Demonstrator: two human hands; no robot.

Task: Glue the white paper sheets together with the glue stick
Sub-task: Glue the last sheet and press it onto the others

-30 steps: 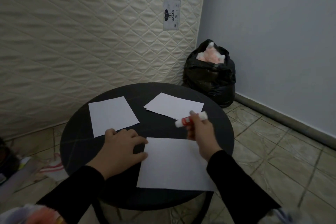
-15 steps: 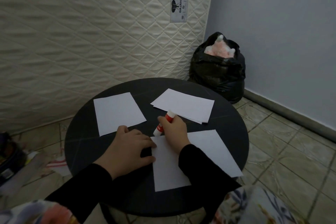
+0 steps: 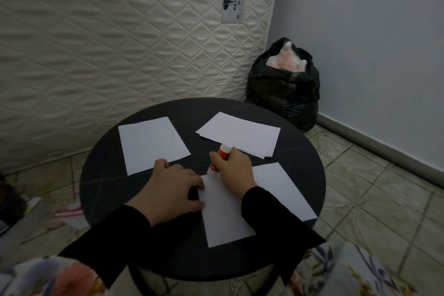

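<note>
A: Head view: what does the right hand (image 3: 236, 167) hold?

B: Its grip is curled round a red-and-white glue stick (image 3: 219, 157), tilted, its lower tip touching the far left corner of the nearest white paper sheet (image 3: 242, 206) on the round black surface (image 3: 103, 175).

A: And the left hand (image 3: 171, 193)?

B: It lies flat, fingers relaxed and spread, holding nothing; the fingertips rest on that sheet's left edge.

A: The other paper?

B: A single white sheet (image 3: 152, 143) lies at far left, just beyond the left hand. A small stack of white sheets (image 3: 240, 134) lies at far right, just behind the glue stick.

A: Surroundings?

B: A cream quilted mattress (image 3: 120, 38) stands upright behind the surface. A black plastic bag (image 3: 284, 89) with pink stuffing showing sits in the corner on the tiled floor (image 3: 374, 190). Both sleeves are black.
</note>
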